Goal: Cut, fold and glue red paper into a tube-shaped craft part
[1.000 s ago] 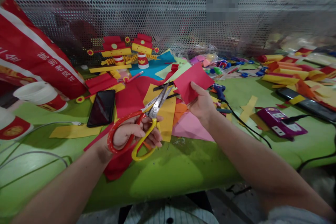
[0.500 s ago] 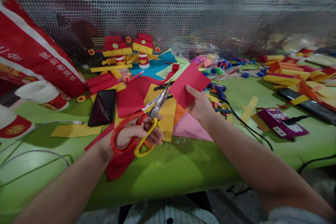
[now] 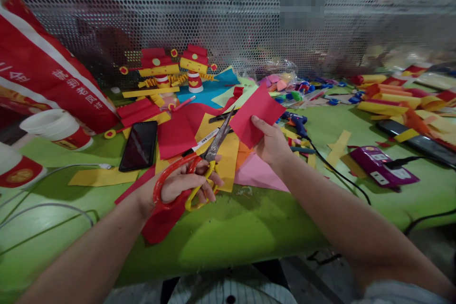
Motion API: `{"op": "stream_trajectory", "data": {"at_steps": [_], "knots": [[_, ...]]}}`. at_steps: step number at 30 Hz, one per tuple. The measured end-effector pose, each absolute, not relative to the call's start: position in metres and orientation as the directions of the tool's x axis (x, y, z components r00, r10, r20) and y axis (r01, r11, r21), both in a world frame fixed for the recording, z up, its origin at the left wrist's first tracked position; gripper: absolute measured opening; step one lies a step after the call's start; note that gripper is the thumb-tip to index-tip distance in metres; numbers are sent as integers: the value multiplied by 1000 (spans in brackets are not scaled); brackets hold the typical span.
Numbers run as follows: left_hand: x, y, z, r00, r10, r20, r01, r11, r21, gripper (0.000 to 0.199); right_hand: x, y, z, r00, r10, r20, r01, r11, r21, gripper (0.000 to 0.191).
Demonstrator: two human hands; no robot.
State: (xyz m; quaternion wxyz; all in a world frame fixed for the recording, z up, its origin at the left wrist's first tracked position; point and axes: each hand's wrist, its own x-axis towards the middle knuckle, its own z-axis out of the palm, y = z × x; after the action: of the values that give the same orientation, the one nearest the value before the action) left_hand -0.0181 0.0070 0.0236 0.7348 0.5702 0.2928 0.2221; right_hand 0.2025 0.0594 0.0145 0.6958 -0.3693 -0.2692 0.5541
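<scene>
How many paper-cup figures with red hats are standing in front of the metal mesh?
2, side by side: the left figure beyond the black smartphone, the right figure apparently on blue paper. Others may be hidden.

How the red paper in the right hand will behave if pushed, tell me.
The red paper is probably light, being a thin sheet held in just the right hand. It seems fairly stiff, since it stands out from the grip without obvious drooping. A push might fold it, though, as its upper edge looks slightly bent.
</scene>
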Motion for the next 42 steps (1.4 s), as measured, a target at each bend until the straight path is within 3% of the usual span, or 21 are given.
{"op": "stream_trajectory", "data": {"at_steps": [22, 30, 34, 42], "knots": [[-17, 6, 33, 698, 694, -175, 41, 205, 978, 48, 203, 60, 16, 247, 969, 6, -581, 153, -799, 29], [-18, 3, 25, 719, 677, -157, -138, 360, 923, 31, 202, 60, 15, 261, 965, 29, -563, 176, -807, 30], [-18, 7, 18, 768, 631, -109, -198, 397, 896, 36, 202, 59, 14, 240, 969, 63, -559, 191, -807, 32], [-19, 13, 8, 792, 608, -55, -174, 311, 934, 51, 201, 57, 12, 205, 975, 87, -527, 185, -830, 32]]}}
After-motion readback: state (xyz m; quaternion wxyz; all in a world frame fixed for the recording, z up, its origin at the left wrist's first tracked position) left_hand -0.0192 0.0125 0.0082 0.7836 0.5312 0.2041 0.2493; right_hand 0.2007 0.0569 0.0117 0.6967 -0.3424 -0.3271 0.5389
